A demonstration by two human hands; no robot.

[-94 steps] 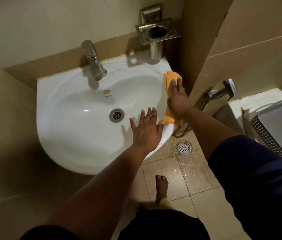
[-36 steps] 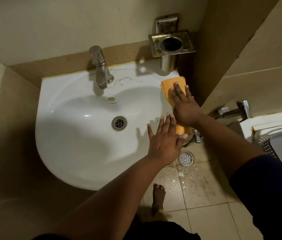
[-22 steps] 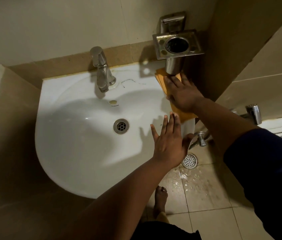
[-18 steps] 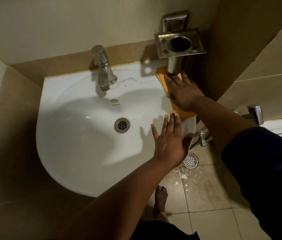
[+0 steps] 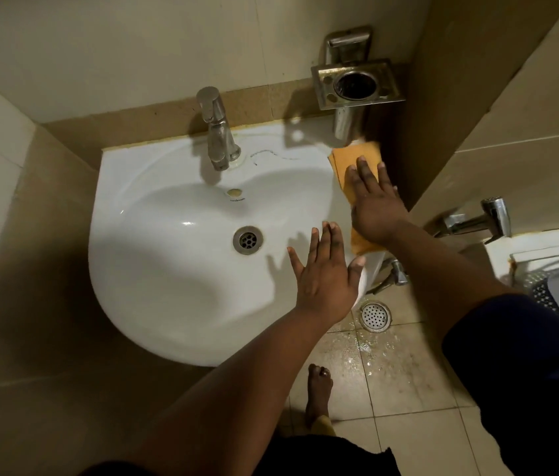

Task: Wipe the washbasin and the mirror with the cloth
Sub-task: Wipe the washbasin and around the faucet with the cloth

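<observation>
The white washbasin [image 5: 154, 276] is fixed in a tiled corner, with a steel tap [image 5: 218, 134] at its back and a drain [image 5: 248, 240] in the bowl. An orange cloth [image 5: 350, 163] lies along the basin's right rim, just below the wall holder. My right hand [image 5: 374, 204] presses flat on the cloth with straight fingers. My left hand [image 5: 326, 273] rests with spread fingers on the basin's front right rim, holding nothing. No mirror is in view.
A steel wall holder [image 5: 357, 84] juts out above the basin's back right corner. A spray tap [image 5: 477, 221] and a white toilet [image 5: 553, 252] stand at the right. The wet tiled floor has a drain [image 5: 375, 315], and my bare foot [image 5: 318, 389] stands below the basin.
My right hand has slid the cloth back along the right rim, a little away from the holder it had reached. My left hand has stayed on the front rim.
</observation>
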